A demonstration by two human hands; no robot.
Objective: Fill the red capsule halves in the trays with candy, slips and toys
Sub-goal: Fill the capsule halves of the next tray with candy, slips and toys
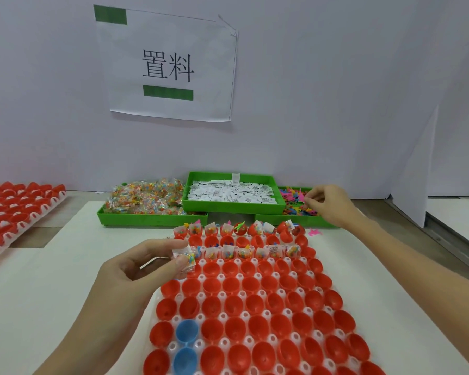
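Red capsule halves [255, 304] are sitting in the tray [244, 315] running away from the person. Left hand [136, 266] is pinching a candy packet [186, 259] beside the next empty row; right hand [328, 204] is pinching a toy in the far-right toy bin [295, 220].

I am reading "置料" in black on the white paper sheet [168, 67] taped to the wall ahead.

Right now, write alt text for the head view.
The left hand pinches a candy packet over a tray of red capsule halves, two rows filled. The right hand picks in the toy bin.
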